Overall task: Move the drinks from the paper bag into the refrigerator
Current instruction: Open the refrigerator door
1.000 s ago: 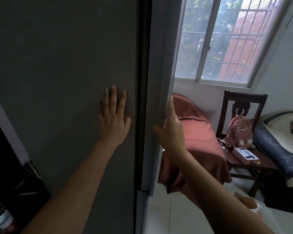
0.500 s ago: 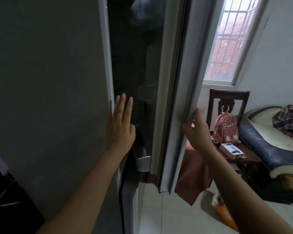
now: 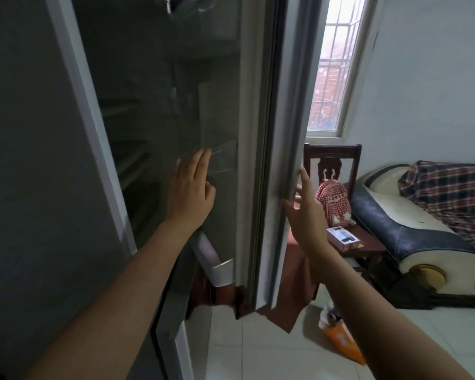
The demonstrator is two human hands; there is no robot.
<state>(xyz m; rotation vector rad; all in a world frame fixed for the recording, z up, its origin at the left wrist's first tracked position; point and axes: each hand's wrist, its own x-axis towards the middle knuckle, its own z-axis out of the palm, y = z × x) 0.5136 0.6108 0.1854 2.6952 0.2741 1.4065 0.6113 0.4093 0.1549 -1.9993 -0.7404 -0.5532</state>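
The grey refrigerator stands in front of me with its right door swung open; the dark inside with shelves and door bins shows between the doors. The left door fills the left of the view. My left hand hovers flat and open in the gap, holding nothing. My right hand is spread open against the outer edge of the right door, fingers partly behind it. An orange and white paper bag lies on the tiled floor at the lower right; its contents are partly hidden by my right arm.
Behind the open door is a dark wooden chair with a red checked backpack and a small box. A sofa with a plaid blanket stands at the right. Red cloth hangs near the door's bottom edge.
The right door has swung wide open from shut. My right hand has loosened from a grip on its edge to a spread hand. My left hand left the left door and moved into the gap.
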